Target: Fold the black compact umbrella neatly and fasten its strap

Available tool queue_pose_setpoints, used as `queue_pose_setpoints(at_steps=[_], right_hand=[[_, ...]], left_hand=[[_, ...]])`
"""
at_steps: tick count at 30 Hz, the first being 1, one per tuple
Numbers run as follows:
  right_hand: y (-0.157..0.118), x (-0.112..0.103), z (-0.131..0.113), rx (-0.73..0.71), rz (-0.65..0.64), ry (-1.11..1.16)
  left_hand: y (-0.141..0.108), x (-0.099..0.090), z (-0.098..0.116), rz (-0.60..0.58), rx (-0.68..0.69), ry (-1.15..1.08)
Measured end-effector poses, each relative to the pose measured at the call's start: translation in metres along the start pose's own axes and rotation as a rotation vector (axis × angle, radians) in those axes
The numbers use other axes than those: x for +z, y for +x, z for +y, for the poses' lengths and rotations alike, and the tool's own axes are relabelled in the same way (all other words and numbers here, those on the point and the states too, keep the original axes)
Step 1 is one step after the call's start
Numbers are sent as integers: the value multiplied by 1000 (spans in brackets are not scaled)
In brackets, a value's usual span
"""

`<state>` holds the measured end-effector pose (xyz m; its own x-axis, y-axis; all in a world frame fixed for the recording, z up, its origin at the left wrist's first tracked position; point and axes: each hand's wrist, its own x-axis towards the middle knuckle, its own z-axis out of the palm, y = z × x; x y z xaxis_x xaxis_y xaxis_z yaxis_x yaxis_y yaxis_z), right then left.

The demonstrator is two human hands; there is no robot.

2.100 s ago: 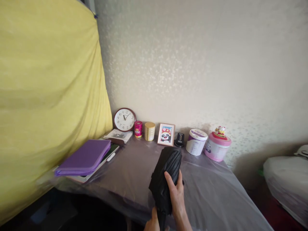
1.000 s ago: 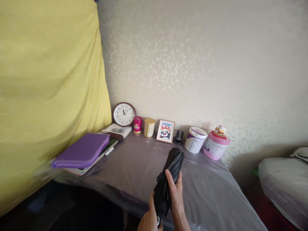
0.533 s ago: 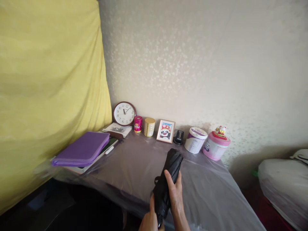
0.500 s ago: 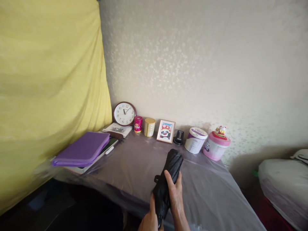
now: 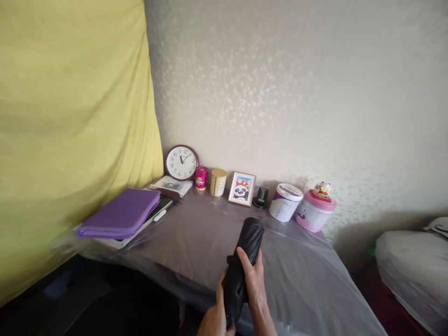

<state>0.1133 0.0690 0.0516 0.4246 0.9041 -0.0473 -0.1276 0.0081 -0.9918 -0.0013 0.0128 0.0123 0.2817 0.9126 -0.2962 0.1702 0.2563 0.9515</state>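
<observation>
Left hand (image 5: 214,316), right hand (image 5: 255,283), fingers clamped round black umbrella (image 5: 250,239), lower centre, clock (image 5: 181,163) numerals legible, tub (image 5: 282,208) lettering apparently blurred

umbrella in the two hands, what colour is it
The umbrella is black, seen in the head view.

Right hand (image 5: 255,280) is gripping folded black umbrella (image 5: 249,237), left hand (image 5: 215,318) is holding its lower end, both in front of panda picture frame (image 5: 242,188). Clock (image 5: 181,163) and purple folder (image 5: 119,212) are sitting left of frame, pink-lidded tub (image 5: 314,213) is standing right.
</observation>
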Motion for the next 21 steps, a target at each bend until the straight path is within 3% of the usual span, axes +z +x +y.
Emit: queue_pose_setpoints(at_steps=[4, 9, 12, 16, 18, 21], right_hand=[[-2, 1, 0, 58, 2, 80], [-10, 1, -14, 130, -132, 198], [-8, 0, -12, 95, -134, 114], [-1, -1, 0, 21, 5, 13], [0, -1, 4, 19, 38, 36], [-1, -2, 3, 78, 4, 132]], left_hand=[[-3, -7, 5, -60, 42, 64], [-9, -1, 10, -306, -6, -243], [-5, 5, 0, -185, 48, -134], [2, 3, -9, 5, 62, 281], [0, -2, -6, -13, 88, 326], [-6, -9, 4, -163, 186, 52]])
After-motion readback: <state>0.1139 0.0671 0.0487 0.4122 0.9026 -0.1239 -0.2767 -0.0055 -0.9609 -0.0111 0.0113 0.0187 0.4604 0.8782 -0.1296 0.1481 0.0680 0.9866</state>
